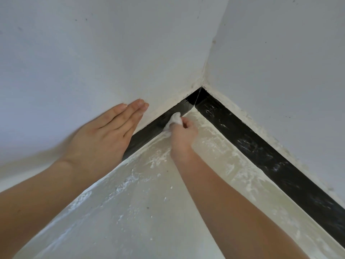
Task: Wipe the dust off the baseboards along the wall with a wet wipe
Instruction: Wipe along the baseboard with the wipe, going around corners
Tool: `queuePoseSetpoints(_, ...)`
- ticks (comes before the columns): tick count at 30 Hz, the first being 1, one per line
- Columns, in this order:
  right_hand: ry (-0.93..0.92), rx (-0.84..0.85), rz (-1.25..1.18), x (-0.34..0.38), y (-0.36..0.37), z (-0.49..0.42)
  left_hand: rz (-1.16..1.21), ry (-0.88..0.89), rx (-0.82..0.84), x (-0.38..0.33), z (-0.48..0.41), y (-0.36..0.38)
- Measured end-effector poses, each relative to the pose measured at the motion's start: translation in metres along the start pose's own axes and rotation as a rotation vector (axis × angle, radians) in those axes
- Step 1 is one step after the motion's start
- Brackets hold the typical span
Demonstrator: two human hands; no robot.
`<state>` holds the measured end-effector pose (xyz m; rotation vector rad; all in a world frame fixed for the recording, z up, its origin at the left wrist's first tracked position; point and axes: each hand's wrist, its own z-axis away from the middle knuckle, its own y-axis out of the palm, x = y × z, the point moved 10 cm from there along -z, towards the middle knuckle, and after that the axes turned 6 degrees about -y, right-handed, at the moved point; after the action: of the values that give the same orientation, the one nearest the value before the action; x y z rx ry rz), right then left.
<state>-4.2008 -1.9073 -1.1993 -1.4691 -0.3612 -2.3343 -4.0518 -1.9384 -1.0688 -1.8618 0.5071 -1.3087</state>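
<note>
Right hand (183,131) pinching bunched wet wipe (175,119) on black baseboard (149,131), left hand (104,135) flat, fingers straight, seemingly against wall (93,53)

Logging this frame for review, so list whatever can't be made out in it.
Head view:
- Left baseboard: stretches hidden behind the left hand and the right hand.
- Wet wipe: mostly bunched inside the right hand's grip; its dirtiness unreadable.
- Right baseboard: cut off by the frame's right edge.
</note>
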Motion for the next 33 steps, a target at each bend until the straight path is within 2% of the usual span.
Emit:
queuePoseSetpoints(3,0.11,0.1,0.072,-0.032,0.018,0.03,0.0,0.01,0.011,0.001,0.001,0.0)
queuePoseSetpoints(7,0.192,0.486,0.321,-0.044,0.024,0.06,0.003,0.03,0.008,0.001,0.003,0.002)
queuePoseSetpoints(9,0.11,0.46,0.342,-0.026,0.011,0.055,0.004,0.043,0.025,0.002,0.006,0.002)
queuePoseSetpoints(13,-0.016,0.2,0.208,-0.004,-0.007,0.037,-0.03,0.054,0.04,0.005,0.013,0.0)
queuePoseSetpoints(18,0.073,0.278,0.151,-0.046,0.04,0.095,-0.055,0.057,0.083,0.007,0.016,0.001)
queuePoseSetpoints(22,0.005,0.639,0.48,-0.071,0.056,0.133,-0.078,0.065,0.071,0.009,0.02,-0.002)
queuePoseSetpoints(23,-0.026,0.655,0.514,-0.071,0.052,0.131,-0.054,0.057,0.077,0.011,0.021,-0.002)
queuePoseSetpoints(25,-0.047,0.532,0.466,-0.058,0.038,0.115,-0.016,0.049,0.094,0.015,0.022,-0.002)
queuePoseSetpoints(27,-0.025,0.391,0.309,-0.044,0.028,0.101,0.007,0.052,0.11,0.016,0.023,-0.003)
queuePoseSetpoints(28,-0.044,0.389,0.283,-0.039,0.031,0.098,-0.004,0.06,0.124,0.015,0.024,-0.004)
queuePoseSetpoints(30,-0.108,0.545,0.362,-0.035,0.047,0.108,-0.096,0.08,0.139,0.013,0.024,-0.006)
queuePoseSetpoints(33,-0.213,0.897,0.633,-0.053,0.065,0.145,-0.249,0.138,0.179,0.009,0.027,-0.001)
